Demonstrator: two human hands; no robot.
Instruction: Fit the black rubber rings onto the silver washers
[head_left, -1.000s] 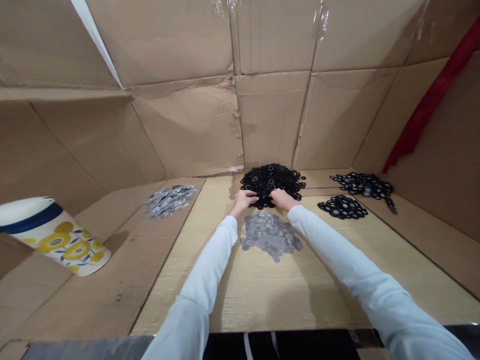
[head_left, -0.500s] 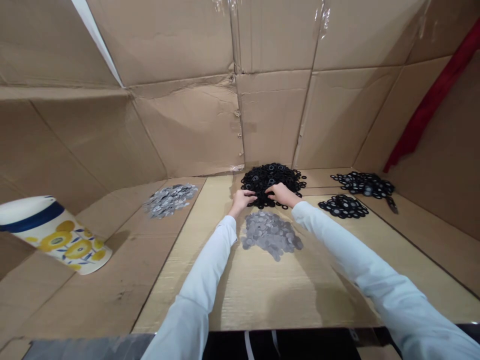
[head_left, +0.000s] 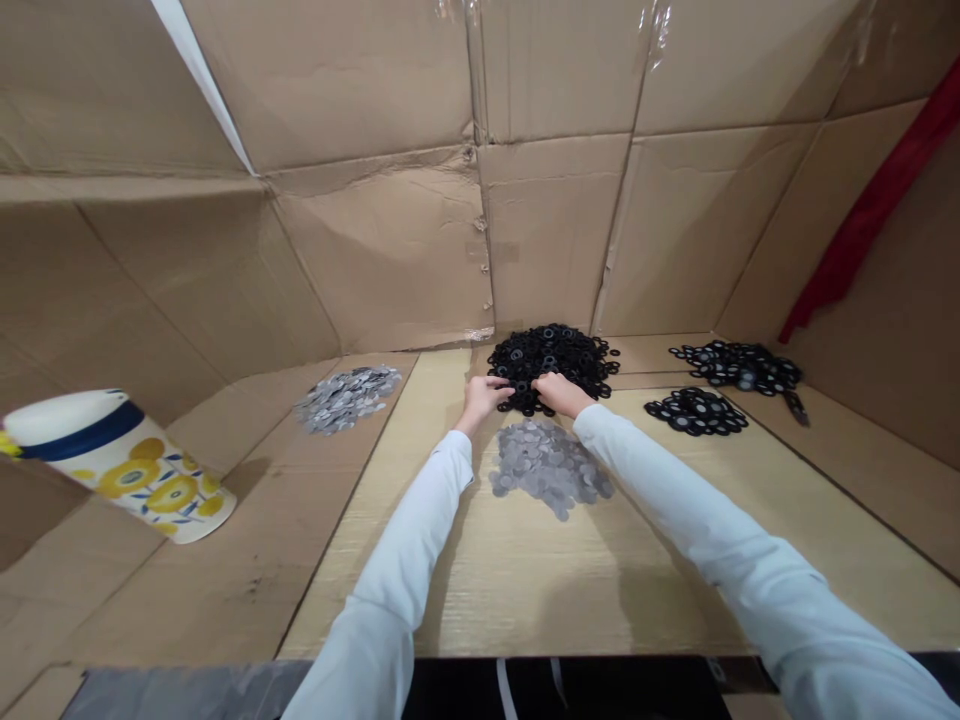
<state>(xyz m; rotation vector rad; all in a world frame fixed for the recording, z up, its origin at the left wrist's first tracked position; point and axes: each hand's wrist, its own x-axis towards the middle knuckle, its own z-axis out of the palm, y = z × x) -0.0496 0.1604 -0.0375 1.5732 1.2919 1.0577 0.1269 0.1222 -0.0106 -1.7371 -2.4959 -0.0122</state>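
Note:
A heap of black rings [head_left: 551, 345] lies at the back of the board, against the cardboard wall. My left hand [head_left: 484, 398] is at its front left edge, thumb and index finger pinched at what looks like a black ring. Facing it from the right, my right hand [head_left: 562, 393] has its fingers pressed together over the heap's front. Whatever those fingertips hold is too small to make out. Just in front of both hands spreads a pile of thin grey discs [head_left: 551, 468].
To the right lie a pile of black rings with grey centres [head_left: 697, 412] and a similar pile [head_left: 739, 366] behind it, near a small dark tool [head_left: 796, 408]. More grey discs [head_left: 349, 397] lie at left. A flowered cylinder [head_left: 142, 475] stands far left. Cardboard walls [head_left: 390, 250] surround the board.
My right hand has shifted slightly left relative to the piles, its fingers more closed. The left hand stays almost in place. The whole view has moved a little.

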